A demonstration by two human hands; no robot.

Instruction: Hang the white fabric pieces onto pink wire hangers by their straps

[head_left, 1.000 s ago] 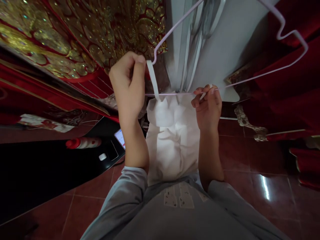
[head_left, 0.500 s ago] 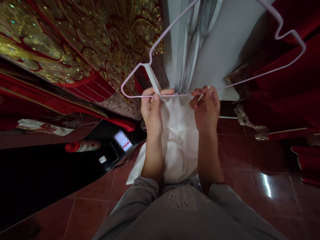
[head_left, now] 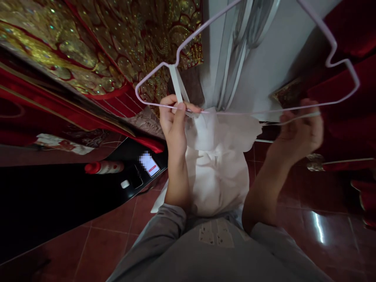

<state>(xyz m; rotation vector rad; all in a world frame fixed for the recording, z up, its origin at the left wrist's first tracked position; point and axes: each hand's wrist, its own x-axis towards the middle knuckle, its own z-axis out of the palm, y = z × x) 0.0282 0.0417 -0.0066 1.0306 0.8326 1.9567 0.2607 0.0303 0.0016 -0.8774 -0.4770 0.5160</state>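
I hold a pale wire clothes hanger [head_left: 335, 43] up in front of me. A white garment [head_left: 219, 164] hangs below its bottom bar, one white strap looped over the left notch. My left hand [head_left: 174, 119] pinches the bottom bar and the garment's top edge near the left end. My right hand [head_left: 299, 131], blurred by motion, is closed on the other white strap and pulls it out along the right part of the bar.
Red and gold embroidered fabric [head_left: 96, 47] hangs at upper left, dark red cloth [head_left: 346, 129] at right, a white panel [head_left: 264, 51] behind the hanger. A black surface [head_left: 58, 196] at left carries a red-capped bottle [head_left: 102, 167] and a lit phone [head_left: 149, 164]. Red floor tiles lie below.
My left hand dropped from the hanger's left notch to the bottom bar, leaving the strap looped there. My right hand has just swept right along the bar with the other strap.
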